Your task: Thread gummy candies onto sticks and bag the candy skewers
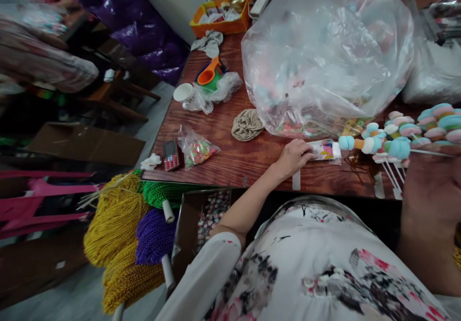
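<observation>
My left hand rests at the table's front edge, its thumb and fingers pinching the left end of a small printed clear packet. At the right, my right hand is blurred; a white stick with pastel blue, orange and white marshmallow pieces extends left from it, its tip at the packet's right end. More marshmallow sticks lie behind that hand, and several white sticks point down beside it. Brown ties lie just right of the packet. A large clear bag of pastel items stands behind.
On the wooden table are a bag of colourful pieces, a phone, a beige cloth coil, a white cup and an orange tray. Yellow cord bundles and an open box sit below left. Another person is at upper left.
</observation>
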`<state>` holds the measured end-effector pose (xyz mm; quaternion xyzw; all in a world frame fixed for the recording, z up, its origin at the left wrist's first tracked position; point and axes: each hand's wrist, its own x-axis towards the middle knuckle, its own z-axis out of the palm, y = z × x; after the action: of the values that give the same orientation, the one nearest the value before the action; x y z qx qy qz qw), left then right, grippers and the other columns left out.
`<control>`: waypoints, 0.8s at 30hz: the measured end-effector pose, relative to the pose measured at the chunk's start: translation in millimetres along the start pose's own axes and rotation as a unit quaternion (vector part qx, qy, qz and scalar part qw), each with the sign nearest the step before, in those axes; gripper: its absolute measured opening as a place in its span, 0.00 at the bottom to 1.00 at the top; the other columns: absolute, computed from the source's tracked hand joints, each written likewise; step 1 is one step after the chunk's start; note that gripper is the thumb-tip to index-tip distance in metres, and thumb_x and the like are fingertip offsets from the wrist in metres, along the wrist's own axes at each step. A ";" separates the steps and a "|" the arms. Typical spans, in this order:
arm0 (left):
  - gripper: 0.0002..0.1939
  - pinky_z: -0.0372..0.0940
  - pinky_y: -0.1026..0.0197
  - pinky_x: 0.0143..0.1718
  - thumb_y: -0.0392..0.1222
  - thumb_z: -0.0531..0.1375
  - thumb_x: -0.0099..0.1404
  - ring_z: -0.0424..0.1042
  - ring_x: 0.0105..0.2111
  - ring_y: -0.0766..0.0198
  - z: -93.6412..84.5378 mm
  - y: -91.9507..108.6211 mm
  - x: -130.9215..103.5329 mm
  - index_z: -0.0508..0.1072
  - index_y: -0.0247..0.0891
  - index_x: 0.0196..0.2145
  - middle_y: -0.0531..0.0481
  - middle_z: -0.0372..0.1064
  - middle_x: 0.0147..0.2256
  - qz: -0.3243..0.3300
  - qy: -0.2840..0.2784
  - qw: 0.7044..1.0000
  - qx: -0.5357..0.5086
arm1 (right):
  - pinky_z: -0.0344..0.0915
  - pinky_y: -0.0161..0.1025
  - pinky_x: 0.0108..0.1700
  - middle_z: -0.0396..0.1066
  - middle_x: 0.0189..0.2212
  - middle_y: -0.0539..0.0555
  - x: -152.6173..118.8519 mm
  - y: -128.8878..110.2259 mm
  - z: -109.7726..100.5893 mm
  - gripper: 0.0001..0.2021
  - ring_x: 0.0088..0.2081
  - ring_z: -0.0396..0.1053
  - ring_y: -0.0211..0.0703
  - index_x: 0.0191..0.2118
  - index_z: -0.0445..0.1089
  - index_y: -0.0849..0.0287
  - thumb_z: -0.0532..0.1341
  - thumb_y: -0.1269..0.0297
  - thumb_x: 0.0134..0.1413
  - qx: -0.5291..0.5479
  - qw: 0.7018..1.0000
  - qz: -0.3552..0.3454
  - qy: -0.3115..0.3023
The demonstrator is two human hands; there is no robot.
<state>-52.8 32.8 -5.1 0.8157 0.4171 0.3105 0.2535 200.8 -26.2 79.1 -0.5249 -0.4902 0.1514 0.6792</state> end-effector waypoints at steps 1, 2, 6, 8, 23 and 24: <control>0.06 0.64 0.61 0.39 0.41 0.64 0.63 0.69 0.33 0.64 3.3 -3.0 -3.0 0.77 0.36 0.32 0.49 0.72 0.30 -0.005 -0.007 1.000 0.018 | 0.65 0.55 0.33 0.72 0.27 0.51 0.3 2.6 0.3 0.08 0.25 0.67 0.45 0.33 0.78 0.38 0.60 0.56 0.54 0.069 0.996 -0.004 0.064; 0.06 0.64 0.60 0.40 0.41 0.63 0.64 0.69 0.35 0.63 5.0 -4.9 -5.6 0.77 0.36 0.34 0.48 0.72 0.32 -0.008 -0.012 0.999 0.032 | 0.66 0.53 0.32 0.71 0.24 0.49 -0.4 5.1 0.4 0.05 0.24 0.66 0.43 0.27 0.78 0.41 0.66 0.62 0.47 0.131 0.985 -0.007 0.115; 0.07 0.65 0.58 0.44 0.35 0.61 0.64 0.70 0.38 0.62 2.1 -4.6 -11.0 0.77 0.35 0.39 0.45 0.73 0.36 -0.002 -0.030 0.997 0.067 | 0.67 0.52 0.31 0.72 0.21 0.49 -9.3 9.8 -1.1 0.06 0.23 0.68 0.44 0.24 0.78 0.47 0.68 0.69 0.40 0.158 0.977 0.006 0.141; 0.06 0.66 0.58 0.43 0.33 0.60 0.64 0.70 0.38 0.62 0.6 -3.2 -11.7 0.77 0.35 0.37 0.45 0.73 0.35 -0.009 -0.014 0.998 0.062 | 0.67 0.54 0.31 0.72 0.21 0.51 -13.0 9.2 -1.9 0.05 0.22 0.68 0.46 0.24 0.78 0.49 0.67 0.68 0.41 0.144 0.979 0.011 0.141; 0.13 0.59 0.65 0.30 0.46 0.67 0.58 0.63 0.27 0.69 -1.7 -4.6 -12.6 0.72 0.35 0.25 0.54 0.67 0.26 -0.093 0.106 0.971 -0.191 | 0.67 0.50 0.31 0.73 0.21 0.52 -12.8 13.9 9.4 0.05 0.22 0.69 0.45 0.24 0.78 0.55 0.64 0.70 0.43 0.155 0.984 0.045 0.073; 0.13 0.59 0.65 0.31 0.47 0.67 0.58 0.63 0.27 0.69 -1.9 -4.8 -12.8 0.71 0.35 0.25 0.54 0.67 0.26 -0.090 0.105 0.971 -0.195 | 0.67 0.49 0.31 0.73 0.21 0.53 -13.0 15.4 10.7 0.06 0.22 0.69 0.45 0.25 0.79 0.56 0.64 0.70 0.43 0.152 0.985 0.049 0.060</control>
<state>-62.6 24.9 -10.9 0.6728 0.4443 0.4456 0.3890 190.6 -23.3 59.0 -0.4473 -0.3940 0.2255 0.7706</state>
